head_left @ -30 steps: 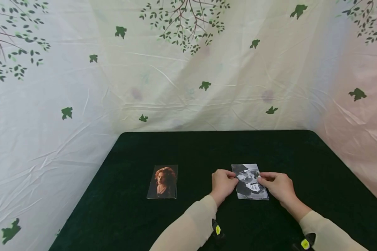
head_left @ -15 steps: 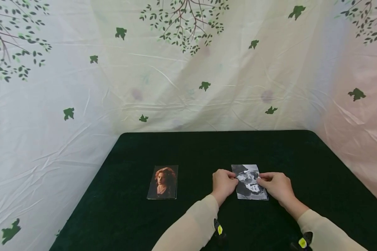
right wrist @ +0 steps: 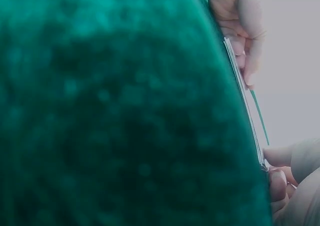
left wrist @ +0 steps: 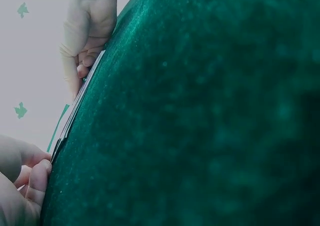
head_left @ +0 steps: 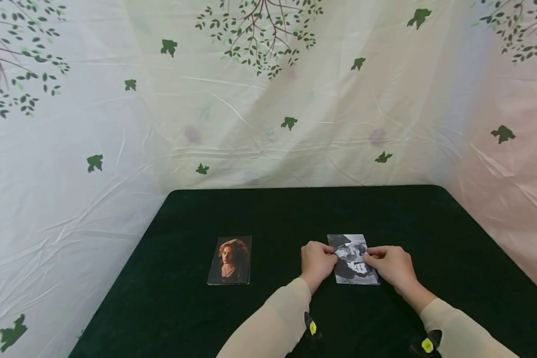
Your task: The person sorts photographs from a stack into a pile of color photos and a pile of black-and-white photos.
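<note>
A black-and-white photo card (head_left: 357,274) lies on the dark green table, right of centre. The wrist views show layered edges under it, so it tops a thin stack of cards (left wrist: 75,108). My left hand (head_left: 316,262) pinches the stack's left edge with thumb and forefinger. On the opposite edge, the thumb and forefinger of my right hand (head_left: 391,266) pinch it likewise. In the right wrist view, the card edges (right wrist: 242,93) run between both hands, close to the cloth. What the picture on the card shows is hard to make out.
Left of my hands lies another photo card (head_left: 229,261), a portrait in warm tones, apparently with more beneath it. Dark green cloth covers the table (head_left: 286,214). Behind and at the sides hangs a pale curtain (head_left: 246,109) printed with branches and green birds.
Both hands keep their pinch on the stack's edges, and the cards stay in place. The whole head view has shifted very slightly.
</note>
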`<state>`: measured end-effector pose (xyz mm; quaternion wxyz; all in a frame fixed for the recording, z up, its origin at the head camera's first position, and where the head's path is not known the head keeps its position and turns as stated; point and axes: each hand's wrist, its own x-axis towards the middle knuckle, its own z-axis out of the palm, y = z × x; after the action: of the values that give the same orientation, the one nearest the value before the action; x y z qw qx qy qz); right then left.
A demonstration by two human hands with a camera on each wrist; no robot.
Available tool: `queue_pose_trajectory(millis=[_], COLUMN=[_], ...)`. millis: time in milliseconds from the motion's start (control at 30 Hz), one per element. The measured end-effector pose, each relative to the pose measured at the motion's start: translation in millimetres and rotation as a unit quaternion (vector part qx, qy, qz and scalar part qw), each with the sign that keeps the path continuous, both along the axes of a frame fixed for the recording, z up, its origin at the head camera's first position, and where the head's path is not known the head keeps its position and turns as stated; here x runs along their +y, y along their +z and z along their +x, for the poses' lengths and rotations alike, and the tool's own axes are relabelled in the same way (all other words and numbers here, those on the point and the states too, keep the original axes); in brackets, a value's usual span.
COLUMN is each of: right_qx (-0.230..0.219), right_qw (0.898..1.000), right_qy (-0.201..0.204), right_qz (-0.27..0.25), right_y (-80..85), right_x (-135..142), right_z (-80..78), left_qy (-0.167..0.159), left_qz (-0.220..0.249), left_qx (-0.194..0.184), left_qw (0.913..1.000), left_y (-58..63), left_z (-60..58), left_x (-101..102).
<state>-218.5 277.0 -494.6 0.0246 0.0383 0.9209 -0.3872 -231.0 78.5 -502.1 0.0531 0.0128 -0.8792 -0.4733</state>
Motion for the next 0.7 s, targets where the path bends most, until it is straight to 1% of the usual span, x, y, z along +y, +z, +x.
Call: queue_pose_trajectory(millis=[100,233,367,433,533,600,700], right_qx=[0.000,0.003,0.005,0.000,-0.004,0.002,0.023], right_qw=[1.000,1.000,1.000,1.000,1.000,1.000,0.999], right_qy=[0.000,0.000,0.003,0.003,0.005,0.012,0.043], right_qz=[-0.001,-0.003,-0.007,-0.015,-0.024,-0.020,0.007], right_y=[0.0,0.7,2.8,4.9,10.6,15.8,25.9], right_x=[1,1,3,3,6,10,22], right_z=[-0.2,0.1,2.4,3.2,4.4,5.2,6.8], left_qy=[-0.007,-0.027,-0.052,-0.070,-0.099,-0.119,-0.137], left_qz=[0.009,0.028,0.043,0.040,0.023,0.006,-0.031], left_qx=[-0.004,-0.014,-0.026,-0.025,-0.007,0.003,0.019], left_qw=[0.9999,0.9992,0.9974,0.9964,0.9948,0.9929,0.9899], left_y=[1.1,4.2,12.2,21.1,39.1,53.4,74.2], left_z=[1.5,3.5,6.2,7.7,8.2,8.3,9.9], left_x=[-1,-4,-14,-25,-50,-72,-109])
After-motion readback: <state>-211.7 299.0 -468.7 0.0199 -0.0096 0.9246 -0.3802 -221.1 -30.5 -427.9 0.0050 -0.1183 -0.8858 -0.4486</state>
